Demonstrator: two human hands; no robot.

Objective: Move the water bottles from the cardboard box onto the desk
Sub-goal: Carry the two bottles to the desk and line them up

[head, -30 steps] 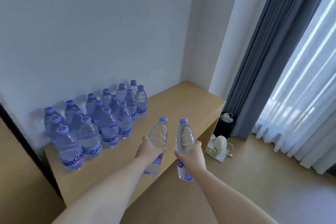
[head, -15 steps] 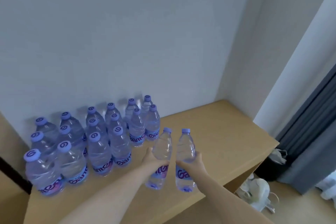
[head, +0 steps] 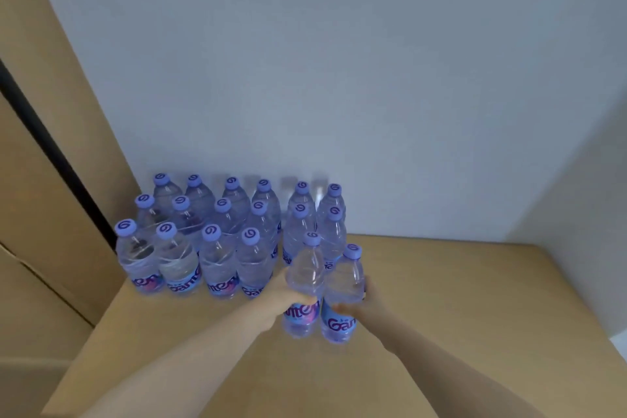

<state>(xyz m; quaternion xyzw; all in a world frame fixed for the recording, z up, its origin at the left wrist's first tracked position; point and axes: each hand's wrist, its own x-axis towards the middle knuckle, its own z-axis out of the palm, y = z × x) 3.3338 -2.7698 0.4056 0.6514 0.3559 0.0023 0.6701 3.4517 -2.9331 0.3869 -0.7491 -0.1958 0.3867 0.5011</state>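
Note:
Several clear water bottles with purple caps (head: 217, 241) stand in rows on the wooden desk (head: 475, 316) against the wall. My left hand (head: 283, 297) grips one bottle (head: 304, 282) around its middle. My right hand (head: 359, 307) grips a second bottle (head: 342, 299) just to its right. Both held bottles are upright, side by side, at the front right of the rows, their bases at or just above the desk top. The cardboard box is out of view.
A tan wooden panel with a dark gap (head: 44, 132) rises on the left beside the bottles. A white wall (head: 339, 78) closes off the back, and another white surface (head: 576, 248) the right. Bare desk top extends to the right and front of the held bottles.
Both hands have carried their bottles forward and left over the desk, up to the front right of the standing rows. The view has swung left; the curtain and floor are gone from sight.

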